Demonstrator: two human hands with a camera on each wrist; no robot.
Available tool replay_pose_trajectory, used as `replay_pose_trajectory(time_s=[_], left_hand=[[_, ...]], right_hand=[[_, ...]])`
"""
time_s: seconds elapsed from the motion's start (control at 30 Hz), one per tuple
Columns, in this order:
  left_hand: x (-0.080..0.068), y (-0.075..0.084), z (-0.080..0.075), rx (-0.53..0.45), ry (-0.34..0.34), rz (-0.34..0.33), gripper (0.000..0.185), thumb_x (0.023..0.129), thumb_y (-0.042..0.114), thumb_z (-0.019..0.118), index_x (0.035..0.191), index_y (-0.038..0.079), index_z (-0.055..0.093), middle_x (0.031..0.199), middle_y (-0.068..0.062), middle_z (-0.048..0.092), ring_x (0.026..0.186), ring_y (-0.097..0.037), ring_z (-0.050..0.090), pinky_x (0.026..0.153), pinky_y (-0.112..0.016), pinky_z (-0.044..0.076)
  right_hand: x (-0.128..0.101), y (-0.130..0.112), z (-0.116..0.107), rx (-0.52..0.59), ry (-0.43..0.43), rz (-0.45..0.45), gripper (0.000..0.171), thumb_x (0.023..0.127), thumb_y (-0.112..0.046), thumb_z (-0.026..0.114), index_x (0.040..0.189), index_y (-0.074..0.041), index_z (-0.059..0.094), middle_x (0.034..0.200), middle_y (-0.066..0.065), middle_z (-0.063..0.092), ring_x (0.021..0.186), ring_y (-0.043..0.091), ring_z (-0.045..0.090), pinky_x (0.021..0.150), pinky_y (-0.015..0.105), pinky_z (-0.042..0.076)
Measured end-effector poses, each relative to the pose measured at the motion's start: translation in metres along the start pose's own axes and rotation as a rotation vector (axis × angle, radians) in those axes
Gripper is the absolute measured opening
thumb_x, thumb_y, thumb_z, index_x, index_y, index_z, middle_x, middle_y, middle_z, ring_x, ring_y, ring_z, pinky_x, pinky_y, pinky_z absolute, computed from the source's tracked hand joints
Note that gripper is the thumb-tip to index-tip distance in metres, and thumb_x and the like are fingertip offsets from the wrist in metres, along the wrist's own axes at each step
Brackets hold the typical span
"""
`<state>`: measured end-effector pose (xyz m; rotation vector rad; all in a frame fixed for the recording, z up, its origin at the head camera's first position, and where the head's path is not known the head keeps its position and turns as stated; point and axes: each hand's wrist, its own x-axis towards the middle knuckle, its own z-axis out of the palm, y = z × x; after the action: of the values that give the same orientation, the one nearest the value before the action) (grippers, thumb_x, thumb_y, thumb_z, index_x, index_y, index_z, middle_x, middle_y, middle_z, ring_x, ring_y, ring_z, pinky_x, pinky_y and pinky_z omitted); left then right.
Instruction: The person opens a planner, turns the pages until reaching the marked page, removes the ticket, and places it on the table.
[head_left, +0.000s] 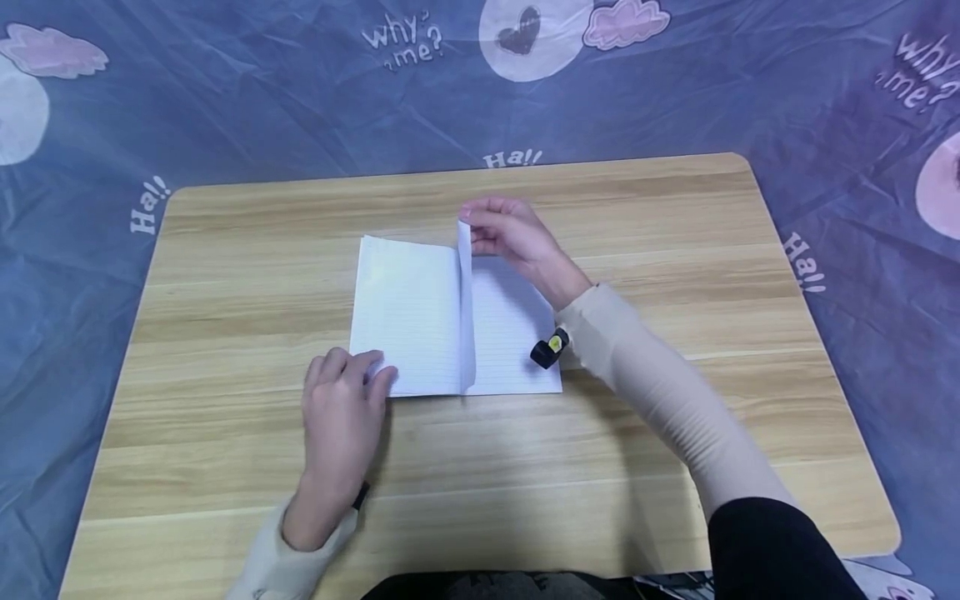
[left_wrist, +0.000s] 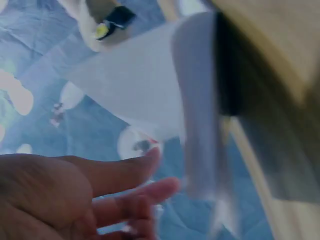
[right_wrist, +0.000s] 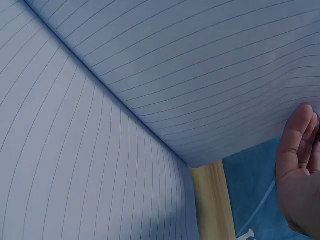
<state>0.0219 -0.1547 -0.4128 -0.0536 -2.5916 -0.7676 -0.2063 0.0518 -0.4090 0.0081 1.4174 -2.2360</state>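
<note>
A lined notebook (head_left: 408, 321) lies open on the wooden table, its ruled pages blank. One page (head_left: 466, 308) stands nearly upright along the middle fold. My right hand (head_left: 510, 233) pinches that page at its upper edge; in the right wrist view the fingers of the right hand (right_wrist: 300, 165) are at the edge of the raised ruled page (right_wrist: 200, 75). At the notebook's lower left corner, my left hand (head_left: 345, 408) touches the pages with thumb and fingertips. The left wrist view shows this hand's thumb and fingers (left_wrist: 125, 175) extended beside the curved page edge (left_wrist: 197, 110).
The wooden table (head_left: 247, 275) has rounded corners and surrounds the notebook. Behind and beside it spreads a blue printed cloth (head_left: 300, 100). A small black device with a yellow spot (head_left: 550, 348) sits on the right wrist, above the right-hand page.
</note>
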Motion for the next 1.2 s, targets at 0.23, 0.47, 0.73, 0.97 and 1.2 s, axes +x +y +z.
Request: replay_pose_trajectory(time_s=[0.23,0.47,0.73,0.97,1.2], left_hand=[[0.004,0.039,0.008,-0.262,0.116,0.399,0.032,0.09,0.026,0.074,0.111,0.002,0.075,0.083,-0.006,0.064,0.075,-0.025,0.056,0.066,-0.035,0.049],[0.006,0.054,0.026,-0.318,0.126,0.553,0.021,0.096,0.015,0.069,0.11,0.0,0.074,0.087,-0.008,0.069,0.076,-0.023,0.062,0.068,-0.032,0.054],[0.008,0.049,0.031,-0.34,0.232,0.492,0.013,0.09,-0.001,0.065,0.098,-0.002,0.075,0.085,-0.009,0.072,0.071,-0.024,0.063,0.064,-0.031,0.055],[-0.001,0.03,0.02,-0.306,0.252,0.324,0.012,0.085,-0.001,0.07,0.096,-0.002,0.076,0.086,-0.011,0.074,0.072,-0.025,0.065,0.064,-0.034,0.055],[-0.01,0.008,0.012,-0.265,0.222,0.16,0.013,0.084,-0.002,0.073,0.096,-0.002,0.076,0.082,-0.011,0.073,0.071,-0.024,0.066,0.068,-0.031,0.053]], right_hand=[[0.0,0.0,0.002,0.036,0.022,-0.005,0.014,0.096,0.009,0.058,0.093,0.001,0.069,0.08,0.012,0.068,0.063,0.018,0.063,0.059,0.028,0.056],[-0.001,-0.001,0.004,0.027,0.011,-0.014,0.011,0.096,0.008,0.059,0.098,0.003,0.068,0.08,0.012,0.068,0.064,0.019,0.064,0.061,0.029,0.057],[-0.003,-0.003,0.005,0.018,0.017,-0.013,0.011,0.097,0.006,0.059,0.097,0.0,0.068,0.08,0.012,0.067,0.065,0.019,0.064,0.062,0.029,0.057],[-0.008,-0.004,-0.008,0.088,0.044,-0.01,0.01,0.101,-0.001,0.057,0.105,0.006,0.062,0.08,0.014,0.066,0.068,0.021,0.064,0.067,0.031,0.058],[-0.017,-0.001,-0.04,-0.38,0.057,-0.092,0.015,0.1,-0.011,0.062,0.108,0.002,0.064,0.087,0.015,0.066,0.072,0.02,0.063,0.067,0.028,0.056]])
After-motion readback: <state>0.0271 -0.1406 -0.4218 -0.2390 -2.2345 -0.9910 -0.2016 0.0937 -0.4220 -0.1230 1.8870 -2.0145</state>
